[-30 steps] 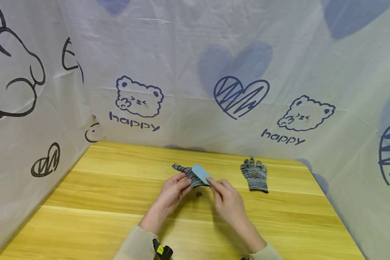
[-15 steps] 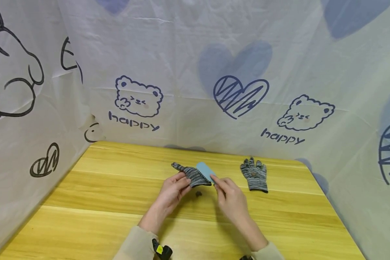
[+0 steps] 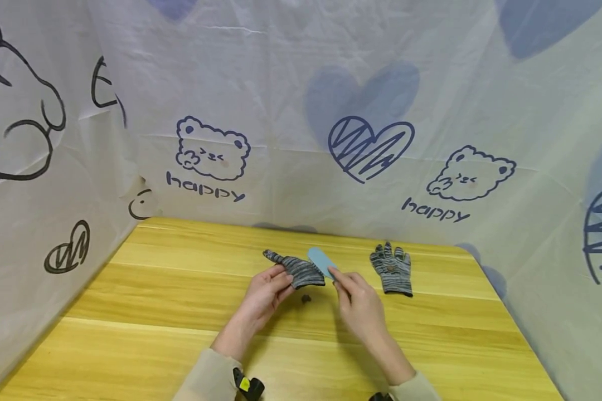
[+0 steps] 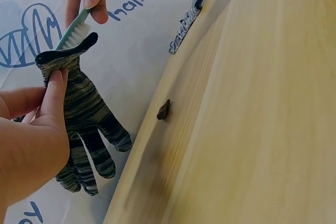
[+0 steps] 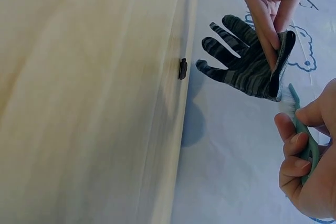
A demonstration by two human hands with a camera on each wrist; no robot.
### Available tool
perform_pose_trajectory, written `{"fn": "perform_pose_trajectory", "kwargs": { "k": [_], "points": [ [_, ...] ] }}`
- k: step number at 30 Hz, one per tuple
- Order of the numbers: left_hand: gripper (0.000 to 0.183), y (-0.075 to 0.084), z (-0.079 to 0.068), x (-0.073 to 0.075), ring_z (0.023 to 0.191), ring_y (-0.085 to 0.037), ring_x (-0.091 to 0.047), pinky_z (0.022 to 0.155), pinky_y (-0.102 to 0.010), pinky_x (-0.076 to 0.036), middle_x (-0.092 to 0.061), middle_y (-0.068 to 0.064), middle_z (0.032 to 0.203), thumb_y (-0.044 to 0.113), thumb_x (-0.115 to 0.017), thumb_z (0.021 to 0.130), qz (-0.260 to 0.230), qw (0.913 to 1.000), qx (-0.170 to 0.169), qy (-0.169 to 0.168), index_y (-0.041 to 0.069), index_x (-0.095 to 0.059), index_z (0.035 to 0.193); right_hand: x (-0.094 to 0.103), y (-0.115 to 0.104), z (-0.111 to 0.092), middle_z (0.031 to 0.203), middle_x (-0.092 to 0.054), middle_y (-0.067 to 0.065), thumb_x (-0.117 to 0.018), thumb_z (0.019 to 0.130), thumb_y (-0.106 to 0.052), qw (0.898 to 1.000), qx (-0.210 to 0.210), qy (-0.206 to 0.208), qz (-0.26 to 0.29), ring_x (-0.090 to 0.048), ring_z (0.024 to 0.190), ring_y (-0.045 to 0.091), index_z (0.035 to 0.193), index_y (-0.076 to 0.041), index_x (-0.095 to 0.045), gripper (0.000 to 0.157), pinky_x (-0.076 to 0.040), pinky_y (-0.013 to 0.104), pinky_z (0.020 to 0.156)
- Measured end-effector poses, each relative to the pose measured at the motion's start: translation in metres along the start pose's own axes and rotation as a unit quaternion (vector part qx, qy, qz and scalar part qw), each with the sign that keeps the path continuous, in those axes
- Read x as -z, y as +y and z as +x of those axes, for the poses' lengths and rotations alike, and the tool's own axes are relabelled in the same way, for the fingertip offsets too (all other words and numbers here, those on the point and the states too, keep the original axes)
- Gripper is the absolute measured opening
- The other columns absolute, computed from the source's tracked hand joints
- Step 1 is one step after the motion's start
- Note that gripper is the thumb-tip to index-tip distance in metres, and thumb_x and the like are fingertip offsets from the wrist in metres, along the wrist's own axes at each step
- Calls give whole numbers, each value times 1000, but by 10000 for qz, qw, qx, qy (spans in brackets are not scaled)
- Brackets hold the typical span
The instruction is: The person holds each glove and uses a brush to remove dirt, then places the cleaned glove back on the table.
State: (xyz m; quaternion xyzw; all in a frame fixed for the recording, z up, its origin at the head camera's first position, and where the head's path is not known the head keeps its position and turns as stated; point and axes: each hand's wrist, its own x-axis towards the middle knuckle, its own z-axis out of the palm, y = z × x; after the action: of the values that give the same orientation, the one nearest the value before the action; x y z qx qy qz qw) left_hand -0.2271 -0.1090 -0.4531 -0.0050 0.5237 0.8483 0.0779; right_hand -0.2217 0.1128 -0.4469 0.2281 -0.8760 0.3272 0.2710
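Observation:
My left hand (image 3: 264,291) pinches a grey-and-black striped knit glove (image 3: 303,272) near its dark cuff, lifted above the table. In the left wrist view, the glove's fingers (image 4: 107,166) hang downward. A light blue-green brush (image 3: 320,260) with white bristles is gripped by my right hand (image 3: 362,307). In the right wrist view the brush (image 5: 299,111) sits just beside the cuff edge, bristles toward the glove; whether they touch it I cannot tell. Beneath the hands, a small dark brown lump (image 3: 306,298) lies on the table.
Another striped glove (image 3: 392,272) lies flat on the wooden table (image 3: 180,312) to the right, a small brown spot on its palm. White cloth (image 3: 281,184) printed with bears and hearts hangs behind the table and along both sides.
Held in my right hand, the brush has slid right along the glove toward the cuff, leaving more of the fabric uncovered. My left hand and the glove have hardly moved.

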Motion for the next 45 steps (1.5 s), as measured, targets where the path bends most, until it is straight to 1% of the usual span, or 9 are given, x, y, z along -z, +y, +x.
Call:
{"fn": "perform_pose_trajectory", "kwargs": {
  "k": [5, 8, 11, 15, 18, 24, 35, 40, 45],
  "points": [
    [66, 2, 1, -1, 143, -33, -44, 95, -19, -56, -13, -37, 164, -9, -48, 104, 98, 9998, -9, -161, -18, -9, 157, 5, 6, 3, 100, -74, 14, -72, 94, 4, 9999, 59, 127, -41, -61, 67, 15, 129, -6, -73, 37, -46, 21, 50],
    [68, 5, 4, 1, 119, -14, -65, 85, -13, -57, -17, -36, 162, -10, -48, 103, 196, 9995, 2, -238, -18, -7, 157, 9, 11, 5, 99, -73, 14, -71, 94, 3, 9998, -48, 175, -45, -59, 67, 14, 129, -5, -73, 36, -45, 22, 52],
    [68, 11, 11, 5, 96, 1, -67, 78, -12, -57, -27, -37, 160, -10, -48, 102, 434, 9987, 10, -264, -18, -9, 157, 14, 15, 7, 99, -73, 13, -71, 96, 1, 9995, -257, 152, -46, -54, 65, 13, 131, -6, -73, 36, -43, 23, 52],
    [66, 22, 19, 17, 119, -17, -65, 80, -15, -58, -29, -38, 158, -8, -49, 103, 1142, 9925, 78, -427, -17, -13, 157, 20, 20, 7, 100, -72, 11, -70, 97, -1, 9986, -505, 114, -56, -50, 65, 13, 132, -8, -72, 36, -40, 23, 52],
    [66, 33, 23, 33, 141, -36, -46, 89, -20, -58, -22, -38, 161, -6, -49, 104, 1681, 9836, 166, -633, -16, -12, 158, 21, 21, 8, 102, -72, 11, -70, 97, -1, 9982, -592, 55, -39, -50, 66, 13, 133, -8, -72, 36, -41, 23, 52],
    [66, 46, 18, 68, 148, -50, -27, 117, -49, -42, -14, -41, 162, -4, -47, 105, 2502, 9629, 420, -919, -18, -10, 157, 21, 21, 10, 105, -72, 12, -69, 98, -2, 9973, -731, -106, 42, -52, 68, 13, 134, -8, -71, 37, -42, 23, 53],
    [66, 54, -15, 96, 139, -53, -44, 111, -52, -48, -34, -39, 156, 25, -53, 110, 3205, 9393, 1116, -502, -19, -30, 152, 23, 26, 8, 105, -72, 12, -68, 98, -1, 9965, -820, -159, 71, -50, 66, 13, 136, -9, -70, 39, -40, 23, 52],
    [58, 54, -24, 106, 113, -39, -67, 97, -44, -60, -59, -35, 131, 25, -51, 111, 3312, 9355, 1199, -265, -21, -41, 145, 22, 27, 8, 105, -72, 11, -69, 98, -1, 9958, -877, -256, 51, -50, 66, 13, 137, -9, -69, 40, -40, 23, 52],
    [46, 54, -30, 116, 88, -22, -71, 82, -40, -64, -68, -23, 108, 19, -55, 109, 3685, 9214, 1213, -216, -18, -55, 135, 20, 26, 7, 106, -72, 11, -69, 97, -2, 9948, -956, -353, 19, -51, 67, 14, 137, -10, -69, 40, -40, 23, 52]
  ]
}}
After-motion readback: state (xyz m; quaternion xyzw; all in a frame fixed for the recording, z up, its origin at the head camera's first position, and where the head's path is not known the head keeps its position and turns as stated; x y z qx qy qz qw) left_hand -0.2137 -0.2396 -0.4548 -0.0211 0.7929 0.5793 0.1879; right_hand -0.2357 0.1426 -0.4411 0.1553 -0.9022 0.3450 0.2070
